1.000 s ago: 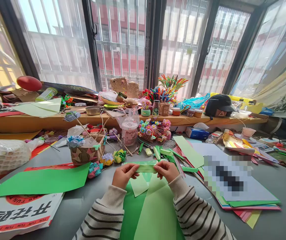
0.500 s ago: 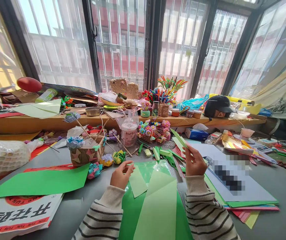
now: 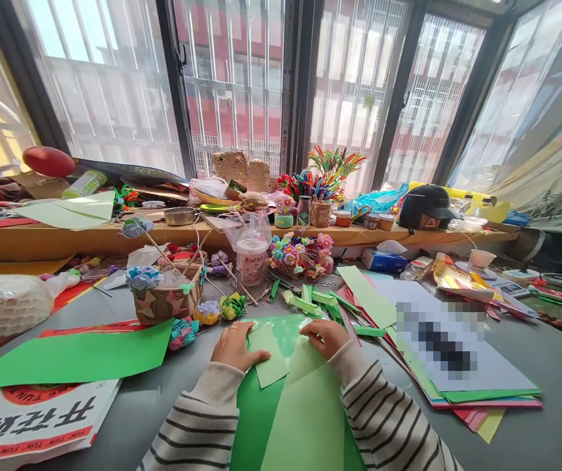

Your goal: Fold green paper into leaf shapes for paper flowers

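Observation:
My left hand (image 3: 235, 350) lies open at the left edge of a small light green paper piece (image 3: 271, 369), its thumb resting on the paper. My right hand (image 3: 327, 337) has its curled fingers on the top end of a long light green paper strip (image 3: 307, 418); its thumb is mostly hidden. Both papers rest on a shiny green sheet (image 3: 251, 425) in front of me. Just beyond my hands is a pile of folded green paper strips (image 3: 317, 299).
Left stand a decorated basket (image 3: 165, 304) and paper flowers (image 3: 207, 313), near a large green sheet (image 3: 79, 353). A plastic cup (image 3: 252, 258) is behind. To the right lies a stack of coloured paper (image 3: 496, 373), with a light green sheet (image 3: 366, 297) at its left end.
My right hand has let go of the green paper it held up and moved left and down onto the long strip. My left hand has lowered and spread onto the small piece.

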Demonstrator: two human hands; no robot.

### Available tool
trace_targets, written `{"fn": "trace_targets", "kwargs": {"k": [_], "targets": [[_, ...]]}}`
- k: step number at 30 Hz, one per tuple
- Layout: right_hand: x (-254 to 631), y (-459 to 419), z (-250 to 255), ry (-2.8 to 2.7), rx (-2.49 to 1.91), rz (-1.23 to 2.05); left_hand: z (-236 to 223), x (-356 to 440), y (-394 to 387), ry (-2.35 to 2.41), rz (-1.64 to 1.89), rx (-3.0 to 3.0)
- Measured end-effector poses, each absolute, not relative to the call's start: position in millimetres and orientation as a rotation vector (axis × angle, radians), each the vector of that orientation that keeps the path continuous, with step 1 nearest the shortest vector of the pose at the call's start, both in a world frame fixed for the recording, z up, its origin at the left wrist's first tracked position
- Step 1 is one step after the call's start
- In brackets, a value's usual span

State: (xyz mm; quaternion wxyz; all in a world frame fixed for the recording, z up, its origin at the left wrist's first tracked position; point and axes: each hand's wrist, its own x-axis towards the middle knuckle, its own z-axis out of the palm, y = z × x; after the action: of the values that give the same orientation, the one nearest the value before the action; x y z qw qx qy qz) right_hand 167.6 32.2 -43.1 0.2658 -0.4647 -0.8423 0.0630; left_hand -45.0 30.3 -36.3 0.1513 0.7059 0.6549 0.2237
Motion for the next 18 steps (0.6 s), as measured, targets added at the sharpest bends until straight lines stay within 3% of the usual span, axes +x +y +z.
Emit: {"fn": "trace_targets", "kwargs": {"k": [8, 11, 18], "targets": [[164, 29, -41, -2.179, -1.18, 0.251, -32, -44, 31, 1.728, 1.069, 1.753], [162, 23, -32, -2.056, -1.17, 0.369, -23, -39, 26, 1.424, 1.297, 1.416], [141, 14, -31, -1.645, -1.021, 1.056, -23, -19, 21, 1.01, 1.411, 0.778]]}}
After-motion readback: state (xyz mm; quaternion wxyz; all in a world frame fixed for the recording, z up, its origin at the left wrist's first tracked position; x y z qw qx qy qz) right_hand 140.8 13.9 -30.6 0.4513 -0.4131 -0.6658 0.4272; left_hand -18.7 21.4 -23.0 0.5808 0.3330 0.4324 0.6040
